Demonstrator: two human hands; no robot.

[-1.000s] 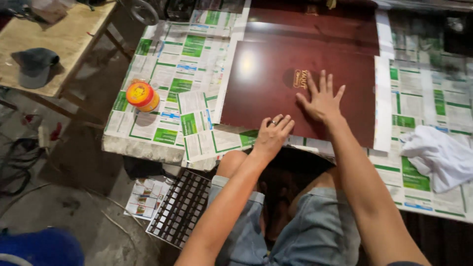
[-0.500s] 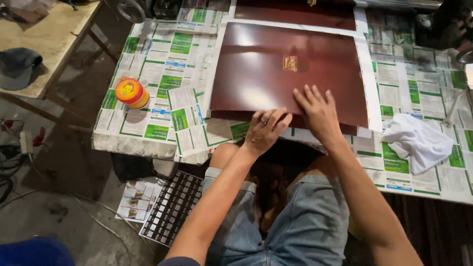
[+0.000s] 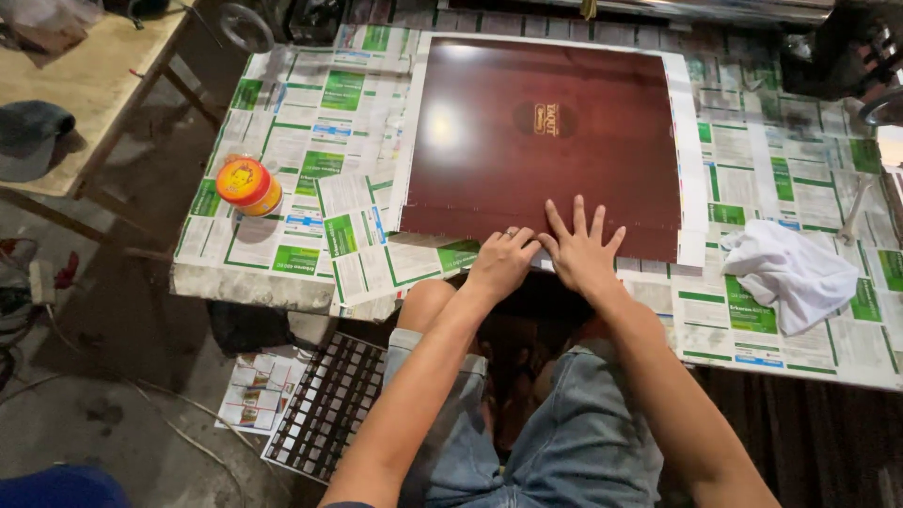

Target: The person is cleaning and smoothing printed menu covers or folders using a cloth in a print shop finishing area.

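Note:
A large dark red glossy sheet (image 3: 546, 141) with a small gold emblem lies flat on a table covered in newspaper (image 3: 310, 150). My right hand (image 3: 581, 249) presses flat on the sheet's near edge, fingers spread. Beside it, touching it, my left hand (image 3: 501, 263) rests with curled fingers on the same near edge; a ring is on one finger. Neither hand holds anything. My knees in denim shorts sit under the table's front edge.
A round orange and yellow tin (image 3: 248, 185) stands on the newspaper at the left. A crumpled white cloth (image 3: 788, 273) lies at the right. A wooden bench with a grey cap (image 3: 30, 139) is at far left. A black grid panel (image 3: 324, 406) lies on the floor.
My right hand slid from the sheet's middle back to its near edge, next to my left hand. The camera view moved closer and lower over the table.

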